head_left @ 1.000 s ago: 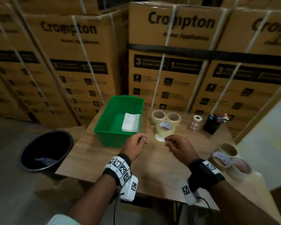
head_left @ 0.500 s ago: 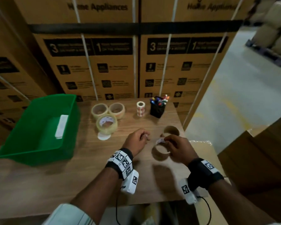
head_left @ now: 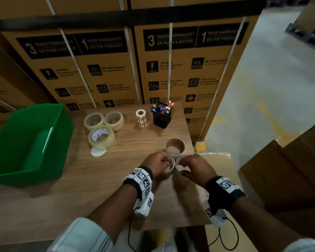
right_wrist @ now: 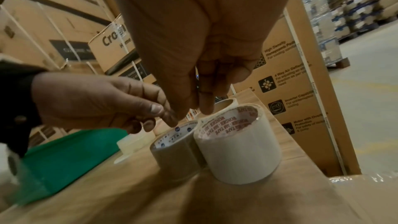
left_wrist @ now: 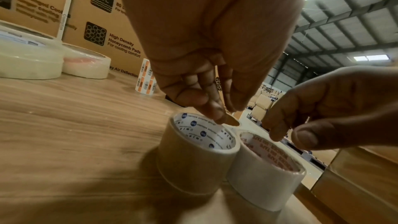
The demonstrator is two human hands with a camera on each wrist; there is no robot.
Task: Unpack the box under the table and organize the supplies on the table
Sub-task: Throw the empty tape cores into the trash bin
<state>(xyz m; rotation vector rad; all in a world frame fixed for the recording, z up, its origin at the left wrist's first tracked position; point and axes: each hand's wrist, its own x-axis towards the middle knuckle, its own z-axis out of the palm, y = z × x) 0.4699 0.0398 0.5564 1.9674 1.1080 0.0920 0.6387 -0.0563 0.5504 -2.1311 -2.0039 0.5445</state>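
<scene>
From the head view, my left hand (head_left: 157,163) and right hand (head_left: 195,167) met over two rolls near the right edge of the table (head_left: 116,175), with a third brown roll (head_left: 175,146) standing just beyond them; I could not tell there how my fingers sat on the rims. Farther back stood three clear rolls (head_left: 103,127), a label roll (head_left: 141,118), a pen cup (head_left: 161,116) and, at the left, a green bin (head_left: 25,142). The left wrist view showed what the head view hid: the brown tape roll (left_wrist: 193,157) and the white tape roll (left_wrist: 264,173) stood upright and touching, my left forefinger tip rested on the brown roll's far rim, the other fingers loosely curled and holding nothing, and my right hand (left_wrist: 327,113) hovered narrow above the white roll, not touching. The right wrist view alone showed the white roll (right_wrist: 239,146) from its own side, my right fingertips (right_wrist: 204,106) pinching its upper rim at the back, the brown roll (right_wrist: 174,152) beside it, and my left hand (right_wrist: 96,101) reaching in. I judged these rolls light and stiff, with smooth, slippery sides, so the best hold was a thumb inside the cardboard core and fingers outside.
</scene>
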